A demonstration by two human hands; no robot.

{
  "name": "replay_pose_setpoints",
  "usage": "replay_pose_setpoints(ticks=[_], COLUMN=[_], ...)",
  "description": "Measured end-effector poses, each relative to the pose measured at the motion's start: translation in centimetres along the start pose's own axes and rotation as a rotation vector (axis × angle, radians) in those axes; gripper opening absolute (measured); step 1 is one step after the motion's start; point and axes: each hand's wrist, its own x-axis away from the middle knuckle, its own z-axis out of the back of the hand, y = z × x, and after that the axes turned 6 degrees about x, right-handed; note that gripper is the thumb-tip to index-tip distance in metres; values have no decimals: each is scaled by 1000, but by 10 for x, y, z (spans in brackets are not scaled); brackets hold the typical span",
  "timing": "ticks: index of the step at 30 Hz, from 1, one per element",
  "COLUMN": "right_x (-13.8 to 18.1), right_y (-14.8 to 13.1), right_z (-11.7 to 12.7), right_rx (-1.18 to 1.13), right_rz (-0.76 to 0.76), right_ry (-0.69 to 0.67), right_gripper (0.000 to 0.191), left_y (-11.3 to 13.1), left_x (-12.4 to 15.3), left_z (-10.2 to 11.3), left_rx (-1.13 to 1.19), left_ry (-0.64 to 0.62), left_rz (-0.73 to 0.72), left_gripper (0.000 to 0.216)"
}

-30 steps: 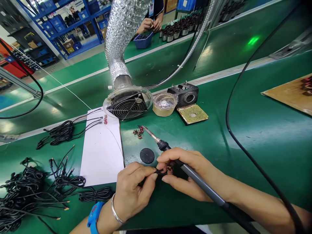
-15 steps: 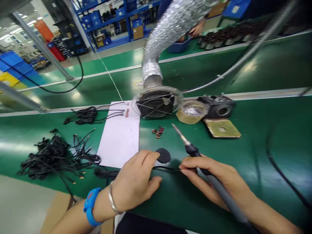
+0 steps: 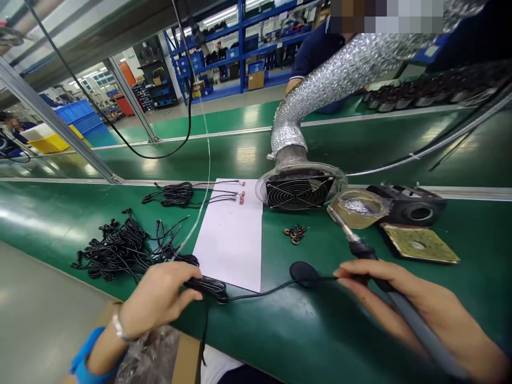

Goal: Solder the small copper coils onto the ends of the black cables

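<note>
My right hand (image 3: 404,304) is closed around a soldering iron (image 3: 394,293), its metal tip slanting up and left. Between the same thumb and forefinger is pinched the end of a black cable (image 3: 272,290). That cable runs left across a round black disc (image 3: 303,272) to a coiled cable bundle (image 3: 214,289). At the bundle's left end, my left hand (image 3: 164,293) has its thumb and forefinger around the coil. A white sheet (image 3: 228,240) lies behind, with several cable ends and small copper-coloured parts (image 3: 242,197) on it. Small ring-like parts (image 3: 295,234) lie beyond the disc.
A fume extractor fan (image 3: 300,192) with a silver duct (image 3: 340,69) stands at the back. Right of it are a tape roll (image 3: 358,208), a black iron stand (image 3: 412,205) and a yellow-green sponge (image 3: 420,242). Tangled cables (image 3: 116,245) lie left. Another person (image 3: 316,48) is across the bench.
My left hand has moved left from beside the disc to the coiled bundle and taken hold of it. The view has shifted. My right hand still grips the soldering iron and cable end.
</note>
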Motion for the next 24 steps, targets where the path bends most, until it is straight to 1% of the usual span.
replay_pose_setpoints(ticks=[2, 4, 6, 7, 8, 10, 11, 13, 15, 19, 24], right_x=[-22, -48, -75, -87, -98, -114, -120, -128, -133, -138, -140], right_y=[-11, -22, -27, -27, -26, -19, -15, -8, -2, 3, 6], right_z=[-12, -39, -77, -98, -118, -151, -164, -180, -188, -199, -209], right_rx=[6, 9, 43, 67, 92, 162, 199, 267, 316, 355, 352], right_rz=[-34, 21, 94, 125, 147, 155, 148, 124, 99, 63, 59], right_ry=[53, 140, 134, 110, 77, 9, -24, -79, -123, -174, -189], right_gripper=[17, 16, 18, 19, 20, 25, 27, 30, 33, 36, 35], left_y=[-9, -26, -49, -63, -78, -108, -122, -147, -167, -192, -209], left_x=[9, 7, -10, -23, -40, -75, -92, -120, -140, -157, -159], left_z=[38, 76, 103, 111, 114, 109, 104, 91, 80, 71, 62], left_rx=[-73, -273, -506, -577, -608, -597, -576, -528, -486, -429, -371], left_ry=[171, 308, 371, 346, 295, 155, 133, 85, 71, 64, 23], left_rz=[7, 121, 279, 328, 344, 386, 381, 368, 351, 333, 313], left_gripper=[26, 29, 30, 31, 32, 32, 32, 34, 35, 36, 36])
